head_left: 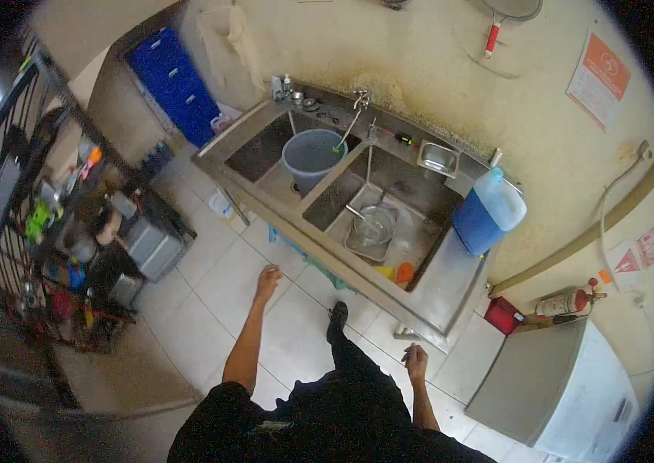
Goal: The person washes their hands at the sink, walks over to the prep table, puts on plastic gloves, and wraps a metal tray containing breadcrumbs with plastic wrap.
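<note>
Left and right hands both off the sink bench, which runs far left to near right.
I have the left hand (267, 285) above the floor tiles near the front edge of the sink bench (443, 297), fingers loosely bent, slightly apart. Right hand (415, 359) sits near the near right corner, fingers half curled; can't tell if they're pressed together. Grey bucket (305, 171) stands in the left basin, mouth up, thin hose (352, 126) reaching over its right rim; base hard to make out. Right basin: round pan (375, 231), handle pointing far left, contents lost in glare. Blue-filled jug (490, 216) upright on the right end, hiding some bench behind it. Left rack (80, 231) is blurred; dark lens corners cut off the outer edges.
</note>
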`<action>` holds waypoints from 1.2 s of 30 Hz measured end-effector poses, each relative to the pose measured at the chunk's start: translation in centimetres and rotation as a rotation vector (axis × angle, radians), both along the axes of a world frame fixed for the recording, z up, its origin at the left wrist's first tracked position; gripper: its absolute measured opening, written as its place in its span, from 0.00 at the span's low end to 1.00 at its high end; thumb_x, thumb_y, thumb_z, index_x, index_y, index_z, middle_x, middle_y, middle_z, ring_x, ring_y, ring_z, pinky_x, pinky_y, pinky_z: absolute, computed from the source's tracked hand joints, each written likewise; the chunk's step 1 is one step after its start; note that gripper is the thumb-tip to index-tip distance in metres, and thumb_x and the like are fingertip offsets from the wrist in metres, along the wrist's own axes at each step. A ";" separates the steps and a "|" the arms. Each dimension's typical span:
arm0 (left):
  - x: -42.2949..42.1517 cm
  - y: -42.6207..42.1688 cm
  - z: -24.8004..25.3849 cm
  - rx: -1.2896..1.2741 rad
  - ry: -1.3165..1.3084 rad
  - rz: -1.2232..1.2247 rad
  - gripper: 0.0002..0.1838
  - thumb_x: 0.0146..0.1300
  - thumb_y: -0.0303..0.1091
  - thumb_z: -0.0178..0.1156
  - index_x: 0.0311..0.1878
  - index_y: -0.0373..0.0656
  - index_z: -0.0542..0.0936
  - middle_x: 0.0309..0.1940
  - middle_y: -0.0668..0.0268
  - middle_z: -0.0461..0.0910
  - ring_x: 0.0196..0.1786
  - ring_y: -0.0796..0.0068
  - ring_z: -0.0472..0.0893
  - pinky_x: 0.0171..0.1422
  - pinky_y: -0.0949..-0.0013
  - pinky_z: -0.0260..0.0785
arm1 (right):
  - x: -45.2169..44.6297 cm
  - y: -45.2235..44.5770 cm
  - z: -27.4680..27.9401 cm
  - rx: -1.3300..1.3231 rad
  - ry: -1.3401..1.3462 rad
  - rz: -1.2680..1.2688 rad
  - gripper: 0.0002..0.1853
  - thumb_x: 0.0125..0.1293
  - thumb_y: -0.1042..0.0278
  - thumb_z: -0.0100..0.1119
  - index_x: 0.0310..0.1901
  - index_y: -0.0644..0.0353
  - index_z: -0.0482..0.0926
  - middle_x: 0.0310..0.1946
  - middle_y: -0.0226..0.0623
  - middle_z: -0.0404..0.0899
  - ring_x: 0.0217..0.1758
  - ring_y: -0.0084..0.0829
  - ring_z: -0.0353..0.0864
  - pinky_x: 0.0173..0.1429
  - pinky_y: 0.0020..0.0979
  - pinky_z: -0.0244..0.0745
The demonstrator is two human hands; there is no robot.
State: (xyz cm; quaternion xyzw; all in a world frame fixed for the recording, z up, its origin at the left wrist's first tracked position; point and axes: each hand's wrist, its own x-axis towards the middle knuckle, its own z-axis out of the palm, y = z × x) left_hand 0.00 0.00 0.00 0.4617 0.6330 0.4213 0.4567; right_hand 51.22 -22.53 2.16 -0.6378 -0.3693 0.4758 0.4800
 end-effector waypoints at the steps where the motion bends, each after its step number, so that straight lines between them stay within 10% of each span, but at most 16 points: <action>1: 1.2 1.6 -2.0 0.161 0.143 -0.136 0.15 0.69 0.37 0.52 0.56 0.46 0.75 0.52 0.55 0.77 0.50 0.69 0.78 0.52 0.71 0.71 | -0.2 -0.1 1.6 -0.002 -0.064 -0.026 0.22 0.74 0.52 0.45 0.29 0.63 0.75 0.12 0.34 0.72 0.13 0.19 0.67 0.18 0.23 0.61; 6: 4.7 23.2 -0.4 0.095 0.059 -0.421 0.20 0.69 0.39 0.52 0.58 0.36 0.72 0.56 0.53 0.74 0.58 0.60 0.74 0.61 0.61 0.67 | -9.9 22.5 1.9 0.125 0.017 -0.242 0.23 0.75 0.52 0.43 0.23 0.56 0.67 0.14 0.24 0.65 0.17 0.15 0.63 0.20 0.23 0.59; 12: 4.9 44.3 6.5 0.161 0.417 -0.471 0.27 0.69 0.46 0.52 0.64 0.38 0.67 0.63 0.46 0.66 0.66 0.50 0.66 0.69 0.54 0.59 | -18.0 41.0 -0.6 0.175 -0.193 0.197 0.10 0.71 0.63 0.53 0.42 0.63 0.74 0.25 0.30 0.76 0.28 0.23 0.77 0.35 0.28 0.75; 18: 0.6 63.9 -5.1 -0.050 0.705 -0.410 0.29 0.67 0.44 0.52 0.65 0.37 0.65 0.67 0.46 0.63 0.69 0.44 0.61 0.71 0.50 0.55 | -23.0 59.0 6.3 0.093 -0.216 0.240 0.13 0.67 0.66 0.58 0.49 0.63 0.72 0.39 0.40 0.80 0.45 0.32 0.81 0.48 0.31 0.75; 20: -1.1 67.6 -16.7 -0.064 1.090 -0.596 0.30 0.65 0.43 0.53 0.66 0.36 0.64 0.68 0.46 0.60 0.70 0.41 0.59 0.72 0.49 0.52 | -23.0 67.3 9.8 0.157 -0.335 0.183 0.19 0.64 0.68 0.60 0.55 0.62 0.69 0.47 0.46 0.79 0.53 0.39 0.79 0.54 0.37 0.73; 29: 4.9 72.3 -12.4 -0.088 0.020 -0.226 0.24 0.71 0.42 0.45 0.64 0.38 0.67 0.64 0.50 0.66 0.66 0.49 0.66 0.69 0.55 0.57 | -19.1 100.4 17.0 0.336 -1.092 -0.055 0.29 0.64 0.54 0.59 0.58 0.68 0.66 0.53 0.58 0.71 0.55 0.58 0.71 0.58 0.48 0.69; 36: 10.0 75.7 -7.7 0.118 -0.225 -0.358 0.23 0.74 0.45 0.40 0.61 0.38 0.70 0.54 0.55 0.75 0.57 0.58 0.75 0.62 0.61 0.64 | -17.1 109.3 18.5 0.079 -1.510 0.605 0.25 0.63 0.48 0.58 0.52 0.60 0.76 0.48 0.51 0.74 0.53 0.51 0.73 0.55 0.46 0.71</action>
